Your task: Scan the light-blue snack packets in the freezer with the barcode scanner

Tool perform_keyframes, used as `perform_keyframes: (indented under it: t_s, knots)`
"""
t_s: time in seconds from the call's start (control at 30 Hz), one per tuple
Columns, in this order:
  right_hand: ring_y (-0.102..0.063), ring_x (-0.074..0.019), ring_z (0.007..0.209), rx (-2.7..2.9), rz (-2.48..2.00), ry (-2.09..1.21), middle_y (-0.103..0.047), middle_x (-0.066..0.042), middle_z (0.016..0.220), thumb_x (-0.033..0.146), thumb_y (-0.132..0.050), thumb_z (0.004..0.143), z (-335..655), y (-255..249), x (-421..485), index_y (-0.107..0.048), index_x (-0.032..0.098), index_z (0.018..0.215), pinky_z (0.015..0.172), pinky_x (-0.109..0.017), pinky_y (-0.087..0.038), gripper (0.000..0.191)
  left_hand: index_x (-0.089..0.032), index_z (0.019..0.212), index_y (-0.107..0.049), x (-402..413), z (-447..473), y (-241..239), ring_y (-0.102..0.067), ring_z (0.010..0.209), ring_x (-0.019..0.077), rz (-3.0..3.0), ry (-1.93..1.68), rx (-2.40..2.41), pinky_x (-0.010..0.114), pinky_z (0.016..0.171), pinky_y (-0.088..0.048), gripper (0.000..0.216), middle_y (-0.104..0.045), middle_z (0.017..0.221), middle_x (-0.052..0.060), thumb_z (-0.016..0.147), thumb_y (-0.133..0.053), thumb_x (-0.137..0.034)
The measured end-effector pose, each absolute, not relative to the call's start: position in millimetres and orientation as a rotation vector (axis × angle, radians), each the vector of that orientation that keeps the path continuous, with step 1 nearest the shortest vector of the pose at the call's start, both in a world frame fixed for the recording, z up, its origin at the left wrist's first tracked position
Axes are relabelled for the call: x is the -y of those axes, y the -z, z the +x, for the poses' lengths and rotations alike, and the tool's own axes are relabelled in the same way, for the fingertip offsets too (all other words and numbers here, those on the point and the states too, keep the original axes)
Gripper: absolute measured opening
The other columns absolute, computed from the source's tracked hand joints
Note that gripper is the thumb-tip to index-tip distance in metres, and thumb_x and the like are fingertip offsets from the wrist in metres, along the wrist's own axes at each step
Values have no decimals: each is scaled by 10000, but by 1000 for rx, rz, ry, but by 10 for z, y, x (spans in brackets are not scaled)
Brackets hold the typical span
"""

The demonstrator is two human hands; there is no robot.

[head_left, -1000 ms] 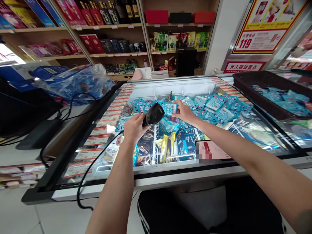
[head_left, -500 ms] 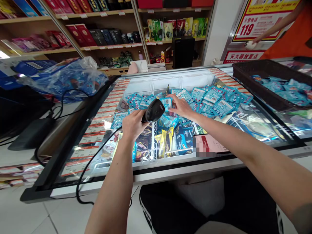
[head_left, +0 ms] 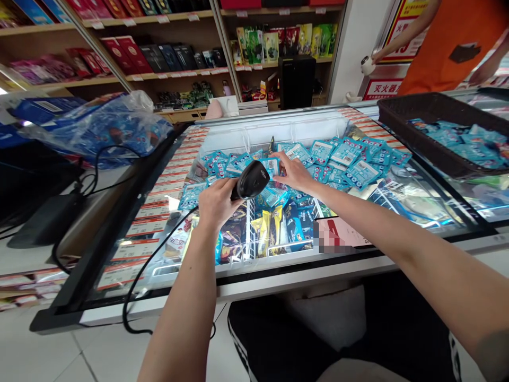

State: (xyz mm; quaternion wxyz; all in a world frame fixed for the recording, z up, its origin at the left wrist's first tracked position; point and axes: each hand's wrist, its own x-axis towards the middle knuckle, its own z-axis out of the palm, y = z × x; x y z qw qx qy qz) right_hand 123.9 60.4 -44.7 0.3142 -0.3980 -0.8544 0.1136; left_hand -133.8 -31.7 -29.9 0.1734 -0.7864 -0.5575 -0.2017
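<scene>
My left hand [head_left: 217,204] is wrapped round the handle of a black barcode scanner [head_left: 253,180], whose cable loops down over the freezer's front edge. The scanner's head points at a small blue packet [head_left: 272,167] with a barcode on it. Thumb and fingers of my right hand [head_left: 294,172] pinch that packet by its right edge. Many similar blue packets [head_left: 345,154] lie spread over the glass freezer top [head_left: 191,154] behind and to the right of my hands. Part of the pile is hidden behind the scanner and my right hand.
A phone [head_left: 345,232] lies on the glass by my right forearm. At right, a brown basket [head_left: 401,130] holds more blue packets. Blue goods in clear plastic [head_left: 119,127] sit at left. Beyond the freezer, a person in orange [head_left: 441,53] holds a white object [head_left: 367,65].
The person in orange has moved left, further into view. My hands, the scanner and the held packet keep nearly the same position; the view has shifted slightly.
</scene>
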Motion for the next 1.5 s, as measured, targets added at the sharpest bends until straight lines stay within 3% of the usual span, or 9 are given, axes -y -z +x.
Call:
perform_keyframes:
  t_s: [0.7, 0.97, 1.13, 1.3, 1.5]
  knots:
    - [-569, -181, 705, 2245, -1041, -286, -602, 44, 769, 289, -637, 808, 1234, 463, -613, -422, 217, 1334, 838, -318, -358, 573, -213, 1127, -628, 310, -1336, 299, -643, 961, 256, -2222, 554, 1599, 309, 687, -424, 373, -700, 1026, 82, 814, -581, -410]
    - [-596, -206, 771, 2319, -1067, -279, -631, 12, 812, 268, -616, 826, 1237, 359, -559, -361, 227, 1443, 862, -343, -360, 669, -216, 1077, -639, 314, -1406, 311, -646, 954, 260, -2096, 606, 1679, 306, 671, -401, 331, -704, 979, 72, 808, -595, -403]
    - [-617, -282, 917, 2381, -1288, -194, -679, -63, 958, 300, -689, 763, 1342, 186, -574, -470, 198, 1387, 910, -424, -371, 669, -218, 1095, -638, 312, -1422, 312, -646, 974, 274, -2079, 627, 1715, 311, 700, -416, 375, -706, 987, 79, 791, -614, -437]
    - [-604, -329, 993, 2361, -1518, -67, -685, -86, 965, 303, -742, 695, 1661, 39, -642, -536, 189, 1316, 952, -501, -359, 664, -227, 1078, -646, 295, -1458, 330, -643, 993, 277, -2019, 629, 1768, 314, 706, -420, 364, -702, 1011, 82, 795, -601, -451]
    - [-513, -368, 1110, 2306, -1569, -66, -594, -140, 1123, 416, -850, 542, 1901, 57, -827, -619, 200, 1169, 920, -547, -399, 703, -222, 1109, -634, 259, -1522, 346, -640, 970, 285, -1944, 658, 1828, 322, 691, -409, 423, -697, 1003, 92, 803, -592, -511]
